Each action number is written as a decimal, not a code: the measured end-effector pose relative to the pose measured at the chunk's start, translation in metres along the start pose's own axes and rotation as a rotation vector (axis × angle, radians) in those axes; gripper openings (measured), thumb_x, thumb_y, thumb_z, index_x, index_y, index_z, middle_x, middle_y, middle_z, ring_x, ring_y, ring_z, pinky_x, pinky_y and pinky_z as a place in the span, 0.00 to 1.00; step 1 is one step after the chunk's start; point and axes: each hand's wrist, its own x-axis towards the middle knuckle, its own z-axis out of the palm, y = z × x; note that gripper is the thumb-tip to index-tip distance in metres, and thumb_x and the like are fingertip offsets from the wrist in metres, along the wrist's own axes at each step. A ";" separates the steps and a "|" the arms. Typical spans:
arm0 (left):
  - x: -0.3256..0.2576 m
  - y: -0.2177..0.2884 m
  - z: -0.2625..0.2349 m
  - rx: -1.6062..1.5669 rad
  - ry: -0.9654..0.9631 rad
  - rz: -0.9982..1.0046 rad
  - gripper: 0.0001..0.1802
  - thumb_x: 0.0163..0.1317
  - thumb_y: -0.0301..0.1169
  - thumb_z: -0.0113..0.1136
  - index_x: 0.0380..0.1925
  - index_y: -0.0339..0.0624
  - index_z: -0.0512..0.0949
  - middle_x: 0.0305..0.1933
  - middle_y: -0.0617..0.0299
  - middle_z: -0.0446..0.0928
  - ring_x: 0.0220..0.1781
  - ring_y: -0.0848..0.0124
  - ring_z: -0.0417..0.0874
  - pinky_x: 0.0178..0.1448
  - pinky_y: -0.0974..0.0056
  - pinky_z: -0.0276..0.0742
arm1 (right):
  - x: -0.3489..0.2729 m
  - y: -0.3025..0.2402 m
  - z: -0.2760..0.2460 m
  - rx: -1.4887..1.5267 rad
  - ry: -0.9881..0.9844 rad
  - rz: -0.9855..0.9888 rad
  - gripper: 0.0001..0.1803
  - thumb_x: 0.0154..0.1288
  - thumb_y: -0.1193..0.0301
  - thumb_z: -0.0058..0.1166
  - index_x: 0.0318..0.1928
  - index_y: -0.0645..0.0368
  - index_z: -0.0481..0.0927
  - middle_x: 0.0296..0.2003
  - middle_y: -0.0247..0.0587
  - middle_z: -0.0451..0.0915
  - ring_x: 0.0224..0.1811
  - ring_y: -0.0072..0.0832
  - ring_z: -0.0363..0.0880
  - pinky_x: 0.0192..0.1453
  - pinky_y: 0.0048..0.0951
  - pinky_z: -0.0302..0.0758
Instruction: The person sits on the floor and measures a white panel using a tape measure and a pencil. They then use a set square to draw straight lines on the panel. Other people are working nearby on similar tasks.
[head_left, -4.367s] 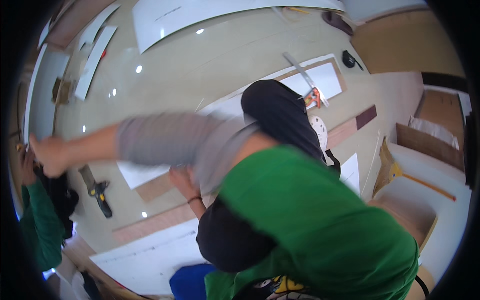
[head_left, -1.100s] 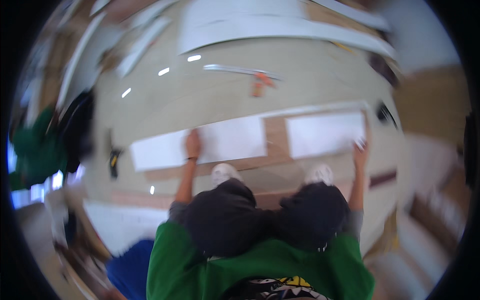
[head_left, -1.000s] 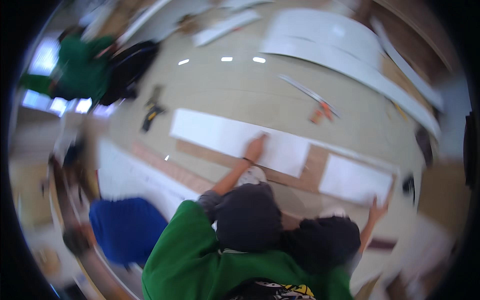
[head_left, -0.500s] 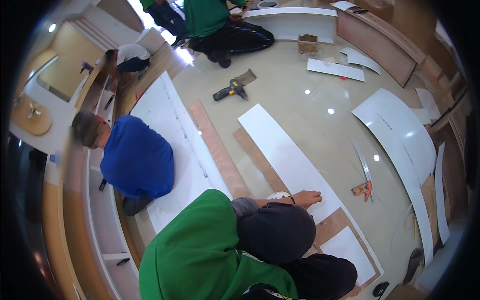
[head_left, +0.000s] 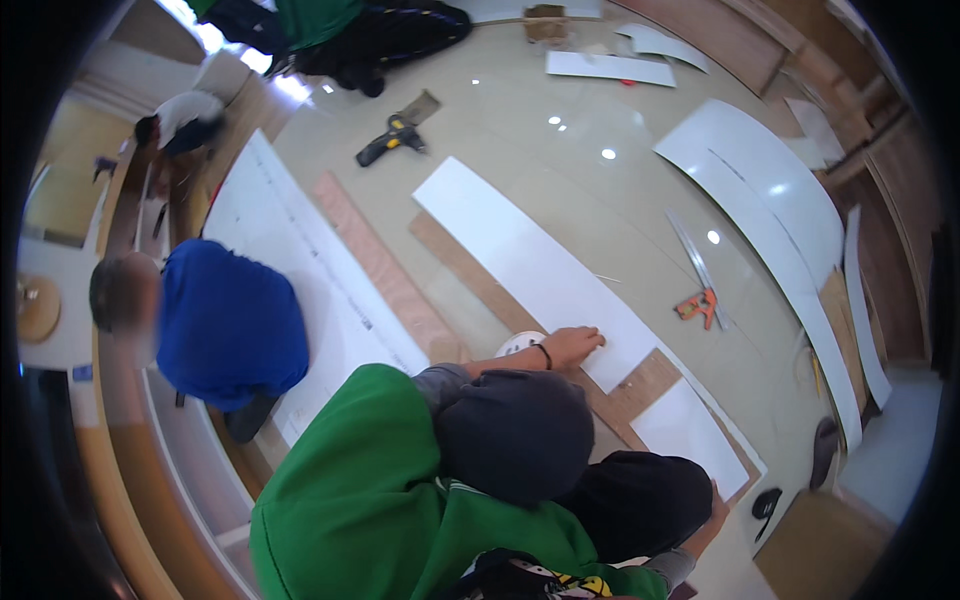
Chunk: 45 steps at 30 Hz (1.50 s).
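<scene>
My left hand [head_left: 574, 346], with a dark band at the wrist, is over the near part of a long white panel [head_left: 530, 247]. Its fingers are curled together, and whatever they may hold is too small to make out. Down by my right knee, my right hand [head_left: 716, 518] is at the near edge of a brown board [head_left: 640, 385], its fingers mostly hidden. A shorter white piece [head_left: 690, 440] lies on that board. Partly behind my left forearm is a round white container [head_left: 518, 343] with small dark spots.
A cordless drill [head_left: 392, 140] lies ahead. To the right are a metal ruler and orange clamp-like tool [head_left: 696, 306], a large curved white sheet [head_left: 760, 190] and a tape measure [head_left: 766, 503]. A person in blue [head_left: 232, 320] crouches at left beside a long white panel [head_left: 310, 280].
The whole view has swung, so the surroundings sit further left and higher. My left hand stays over the white panel. More of my right hand and cuff shows.
</scene>
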 end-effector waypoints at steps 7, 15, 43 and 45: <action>0.009 0.025 -0.018 -0.481 -0.192 -0.333 0.16 0.75 0.32 0.42 0.58 0.44 0.70 0.47 0.56 0.82 0.50 0.61 0.83 0.54 0.59 0.77 | -0.117 -0.164 -0.052 0.197 -0.072 -0.297 0.32 0.70 0.66 0.57 0.69 0.67 0.65 0.62 0.45 0.73 0.63 0.30 0.70 0.70 0.33 0.63; 0.107 0.090 -0.058 -1.060 -0.130 -0.410 0.40 0.69 0.54 0.56 0.73 0.49 0.53 0.73 0.49 0.61 0.70 0.58 0.69 0.70 0.47 0.65 | -0.209 -0.357 -0.067 0.060 -0.148 -0.668 0.32 0.69 0.65 0.59 0.67 0.69 0.65 0.59 0.46 0.74 0.61 0.30 0.70 0.68 0.31 0.62; 0.104 0.053 -0.134 -0.946 0.907 -0.128 0.33 0.80 0.48 0.26 0.71 0.35 0.61 0.75 0.49 0.60 0.78 0.59 0.55 0.80 0.59 0.44 | -0.324 -0.536 0.068 -0.382 -0.161 -0.978 0.25 0.72 0.68 0.55 0.63 0.70 0.69 0.42 0.50 0.82 0.39 0.30 0.80 0.50 0.28 0.75; 0.119 0.053 -0.121 -0.763 0.690 -0.011 0.34 0.79 0.49 0.26 0.70 0.33 0.62 0.73 0.49 0.64 0.76 0.59 0.59 0.79 0.59 0.50 | -0.331 -0.538 0.074 -0.347 -0.215 -1.044 0.26 0.72 0.68 0.56 0.64 0.70 0.69 0.44 0.49 0.82 0.40 0.30 0.80 0.51 0.28 0.75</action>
